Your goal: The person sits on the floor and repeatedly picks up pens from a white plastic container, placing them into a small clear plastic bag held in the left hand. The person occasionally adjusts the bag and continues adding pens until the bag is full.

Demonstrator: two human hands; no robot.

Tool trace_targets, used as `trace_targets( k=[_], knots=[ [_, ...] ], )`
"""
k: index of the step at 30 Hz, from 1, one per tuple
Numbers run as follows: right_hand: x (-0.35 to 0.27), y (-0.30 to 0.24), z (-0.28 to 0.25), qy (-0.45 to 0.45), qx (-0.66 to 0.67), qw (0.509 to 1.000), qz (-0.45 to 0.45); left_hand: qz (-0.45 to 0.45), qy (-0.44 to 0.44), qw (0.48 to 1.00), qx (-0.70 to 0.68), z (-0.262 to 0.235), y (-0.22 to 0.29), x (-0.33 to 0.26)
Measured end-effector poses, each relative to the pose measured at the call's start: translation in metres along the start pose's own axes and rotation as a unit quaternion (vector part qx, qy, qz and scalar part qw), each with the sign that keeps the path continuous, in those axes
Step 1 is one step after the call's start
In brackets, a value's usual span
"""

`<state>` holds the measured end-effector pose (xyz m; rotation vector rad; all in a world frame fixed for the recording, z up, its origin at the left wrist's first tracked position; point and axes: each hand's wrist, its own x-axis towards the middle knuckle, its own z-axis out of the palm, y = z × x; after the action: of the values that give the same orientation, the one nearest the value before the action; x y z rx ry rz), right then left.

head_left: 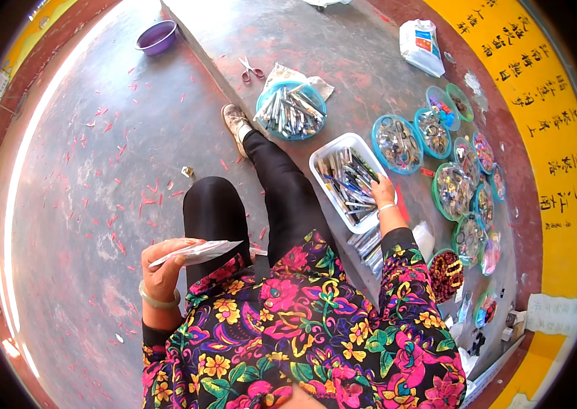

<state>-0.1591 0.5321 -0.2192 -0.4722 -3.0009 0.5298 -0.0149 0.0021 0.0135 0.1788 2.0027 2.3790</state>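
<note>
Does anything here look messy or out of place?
Yes: thin red scraps are strewn across the floor, mostly at left. They look untidy compared with the pens gathered in the white tray. Red-handled scissors also lie loose on the floor.

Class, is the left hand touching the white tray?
Apart: the head view plainly shows both legs between the left hand and the white tray.

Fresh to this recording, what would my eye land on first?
Most striking is the bright floral top across the lower middle. Right of centre, the right hand is at the edge of a white tray of pen-like items; left of centre, the left hand holds a thin whitish bundle. Round tubs cluster at right.
</note>
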Motion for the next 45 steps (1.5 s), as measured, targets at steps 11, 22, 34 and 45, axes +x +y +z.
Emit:
trace_targets(
  k=[11, 22, 34, 45],
  knots=[
    [0.028, -0.024, 0.014, -0.040, -0.081, 0.995, 0.035, -0.024, 0.012, 0.999, 0.030, 0.008, 0.004, 0.002],
    [-0.001, -0.049, -0.027, -0.155, 0.444, 0.878, 0.087, -0.017, -0.003, 0.999, 0.036, 0.008, 0.006, 0.006],
    [-0.106, -0.189, -0.131, -0.144, 0.664, 0.732, -0.057, -0.019, -0.027, 0.999, -0.004, -0.008, 0.005, -0.004],
    [-0.148, -0.296, -0.215, -0.162, 0.684, 0.648, -0.294, -0.005, -0.070, 0.995, -0.064, -0.010, 0.001, -0.011]
  ],
)
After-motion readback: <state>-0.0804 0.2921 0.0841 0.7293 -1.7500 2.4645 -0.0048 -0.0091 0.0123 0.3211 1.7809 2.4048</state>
